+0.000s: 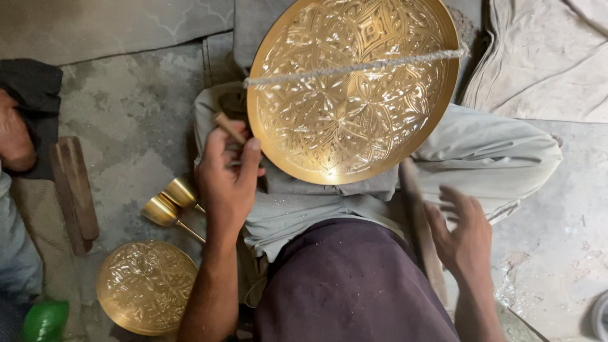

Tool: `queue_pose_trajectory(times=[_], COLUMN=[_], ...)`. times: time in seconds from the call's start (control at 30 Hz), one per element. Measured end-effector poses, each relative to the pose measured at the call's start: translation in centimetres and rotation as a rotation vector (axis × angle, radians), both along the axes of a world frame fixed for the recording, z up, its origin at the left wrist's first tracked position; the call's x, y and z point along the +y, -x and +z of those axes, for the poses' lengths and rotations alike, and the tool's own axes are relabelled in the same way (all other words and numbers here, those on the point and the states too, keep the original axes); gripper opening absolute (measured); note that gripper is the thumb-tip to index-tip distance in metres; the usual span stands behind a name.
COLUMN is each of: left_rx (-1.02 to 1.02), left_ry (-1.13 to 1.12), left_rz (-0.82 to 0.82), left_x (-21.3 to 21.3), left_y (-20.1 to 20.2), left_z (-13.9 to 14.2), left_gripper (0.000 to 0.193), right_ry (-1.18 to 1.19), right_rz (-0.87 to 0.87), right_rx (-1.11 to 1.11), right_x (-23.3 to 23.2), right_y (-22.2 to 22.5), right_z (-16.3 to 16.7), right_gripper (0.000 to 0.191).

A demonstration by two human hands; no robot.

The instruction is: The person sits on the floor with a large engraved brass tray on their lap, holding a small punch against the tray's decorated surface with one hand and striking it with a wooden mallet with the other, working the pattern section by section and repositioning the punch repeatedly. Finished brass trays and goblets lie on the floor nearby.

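A large round brass plate (352, 88) with an engraved floral pattern rests tilted on my lap. A grey cord (354, 66) stretches across its face. My left hand (229, 175) is shut on a small tool with a wooden handle (228, 127), right at the plate's left rim. My right hand (464, 235) hovers with fingers spread above my right thigh, next to a long dark wooden stick (419, 228) lying along my leg. It holds nothing.
A smaller engraved brass plate (147, 286) lies on the floor at lower left. Two small brass cups (168, 201) lie beside it. A wooden block (75, 193) and another person's hand (14, 140) sit at the left. A green object (44, 320) is at the bottom left corner.
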State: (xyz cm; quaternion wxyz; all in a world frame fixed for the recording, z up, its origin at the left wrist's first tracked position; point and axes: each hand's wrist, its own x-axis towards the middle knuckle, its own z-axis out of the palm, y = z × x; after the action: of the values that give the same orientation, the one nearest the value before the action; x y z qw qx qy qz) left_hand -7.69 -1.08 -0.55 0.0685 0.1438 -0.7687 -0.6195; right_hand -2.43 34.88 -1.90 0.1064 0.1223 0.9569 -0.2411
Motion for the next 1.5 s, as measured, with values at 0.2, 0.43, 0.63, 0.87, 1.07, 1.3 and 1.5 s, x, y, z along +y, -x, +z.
queue_pose_trajectory(times=[0.2, 0.43, 0.63, 0.87, 1.07, 1.3, 1.5], left_rx=[0.020, -0.100, -0.177, -0.167, -0.192, -0.092, -0.095], left_ry=[0.100, -0.046, -0.087, -0.037, 0.099, -0.010, -0.062], left_rz=[0.013, 0.018, 0.003, -0.042, -0.101, 0.069, 0.094], left_x=[0.2, 3.5, 5.1, 4.6, 4.0, 3.4, 5.7], left_y=[-0.2, -3.2, -4.1, -3.9, -3.7, -4.7, -3.9], left_z=[-0.9, -2.4, -3.7, -3.4, -2.5, 0.5, 2.1], left_gripper=[0.021, 0.018, 0.022, 0.024, 0.027, 0.037, 0.043], right_ry=[0.365, 0.310, 0.512, 0.500, 0.338, -0.204, -0.270], right_rz=[0.041, 0.031, -0.053, -0.179, -0.072, 0.639, 0.689], right_rx=[0.197, 0.356, 0.444, 0.157, 0.111, -0.171, -0.228], right_x=[-5.8, -7.0, -7.0, -8.7, -4.9, -7.1, -3.6], right_y=[6.6, 12.9, 12.0, 5.7, 4.7, 3.1, 3.1], right_z=[0.0, 3.0, 2.2, -1.8, -2.2, -5.0, -3.9], right_gripper=[0.040, 0.030, 0.051, 0.052, 0.040, 0.053, 0.026])
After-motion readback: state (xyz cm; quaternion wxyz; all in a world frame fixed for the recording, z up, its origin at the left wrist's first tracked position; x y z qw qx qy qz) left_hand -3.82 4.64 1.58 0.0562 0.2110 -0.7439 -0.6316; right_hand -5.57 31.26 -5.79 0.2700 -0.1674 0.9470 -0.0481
